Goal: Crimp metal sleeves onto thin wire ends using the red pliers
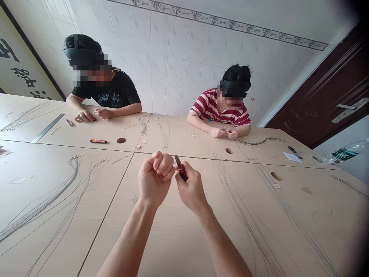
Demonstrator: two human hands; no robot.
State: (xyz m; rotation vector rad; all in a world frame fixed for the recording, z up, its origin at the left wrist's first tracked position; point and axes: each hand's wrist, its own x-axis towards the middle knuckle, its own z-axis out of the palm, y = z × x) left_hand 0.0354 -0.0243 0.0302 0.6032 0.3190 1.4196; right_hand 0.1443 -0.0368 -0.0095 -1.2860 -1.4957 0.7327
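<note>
Over the middle of the pale table (144, 238), my left hand (156, 175) is closed with its fingers curled in; what it pinches, if anything, is too small to make out. Just to its right, my right hand (190, 184) is wrapped round a small tool (181, 168) with a dark flat tip and red and black handles. The tip points up and away, close beside the left fingertips. Bundles of thin grey wires with small gold ends lie on both sides of my arms, one bundle (62, 191) at the left and another (235, 192) at the right.
Two people sit across the table, their hands on or over it. A metal ruler (48, 128), a red and black box cutter (98, 141) and small labels lie on the far side. Round holes (276, 176) pierce the tabletop. A plastic bottle (344, 154) stands at the far right.
</note>
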